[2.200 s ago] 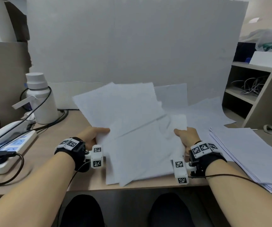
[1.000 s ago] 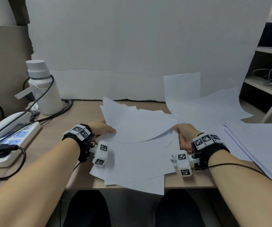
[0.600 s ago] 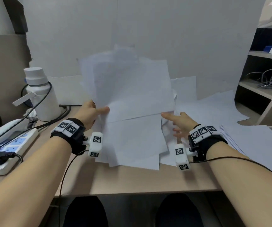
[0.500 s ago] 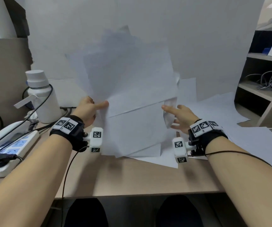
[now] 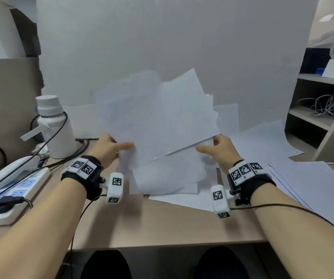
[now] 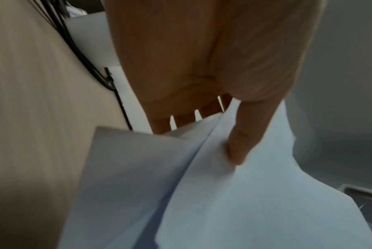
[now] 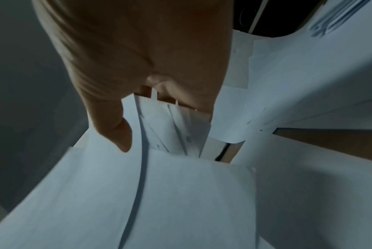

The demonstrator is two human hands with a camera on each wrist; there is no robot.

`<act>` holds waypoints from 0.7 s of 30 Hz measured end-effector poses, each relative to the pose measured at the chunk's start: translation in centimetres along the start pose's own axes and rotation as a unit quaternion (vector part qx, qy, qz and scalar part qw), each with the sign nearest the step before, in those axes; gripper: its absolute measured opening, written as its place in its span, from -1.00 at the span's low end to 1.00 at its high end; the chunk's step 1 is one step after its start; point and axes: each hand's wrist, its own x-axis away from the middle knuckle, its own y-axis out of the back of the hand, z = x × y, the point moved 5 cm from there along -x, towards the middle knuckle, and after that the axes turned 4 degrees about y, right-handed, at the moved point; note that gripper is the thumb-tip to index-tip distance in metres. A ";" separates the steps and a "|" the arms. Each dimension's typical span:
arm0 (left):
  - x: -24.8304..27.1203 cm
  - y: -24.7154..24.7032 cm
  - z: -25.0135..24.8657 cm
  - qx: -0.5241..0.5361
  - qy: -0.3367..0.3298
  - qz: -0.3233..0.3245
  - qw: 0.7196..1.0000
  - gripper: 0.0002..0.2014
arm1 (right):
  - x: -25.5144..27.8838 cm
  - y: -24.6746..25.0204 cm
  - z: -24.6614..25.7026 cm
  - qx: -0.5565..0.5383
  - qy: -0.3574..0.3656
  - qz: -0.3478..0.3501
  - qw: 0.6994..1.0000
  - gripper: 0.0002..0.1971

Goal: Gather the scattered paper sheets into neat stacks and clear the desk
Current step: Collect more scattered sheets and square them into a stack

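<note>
A loose, uneven bundle of white paper sheets (image 5: 158, 121) stands nearly upright over the desk, its lower edges close to the desktop. My left hand (image 5: 114, 148) pinches its left edge, thumb (image 6: 240, 143) in front and fingers behind the sheets (image 6: 223, 202). My right hand (image 5: 212, 150) pinches the right edge the same way, thumb (image 7: 116, 131) pressed on the fanned sheets (image 7: 180, 193). One sheet (image 5: 182, 199) lies flat on the desk under the bundle.
A flat paper stack (image 5: 313, 188) lies at the right, with loose sheets (image 5: 262, 141) behind it. On the left stand a white bottle (image 5: 55, 125), a power strip (image 5: 15, 192) and cables. A shelf unit (image 5: 313, 125) rises at the right and a white backdrop board (image 5: 162, 47) behind.
The bundle has come down from its raised height toward the desk. My right hand, open beside the sheets half a second ago, now pinches their right edge.
</note>
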 end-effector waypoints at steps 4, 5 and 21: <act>0.2 -0.4 0.8 -0.047 -0.014 -0.026 0.998 -0.88 | 0.5 -0.5 -0.8 0.002 -0.022 -0.014 1.000 -0.88; 0.0 -0.5 0.4 -0.050 -0.024 -0.039 0.998 -0.91 | 0.2 -0.3 -0.5 0.004 -0.015 -0.031 0.999 -0.92; -6.7 -0.7 0.2 0.048 -0.057 -0.020 0.997 -0.64 | -6.7 1.6 -3.0 -0.213 -0.004 -0.076 0.974 -0.57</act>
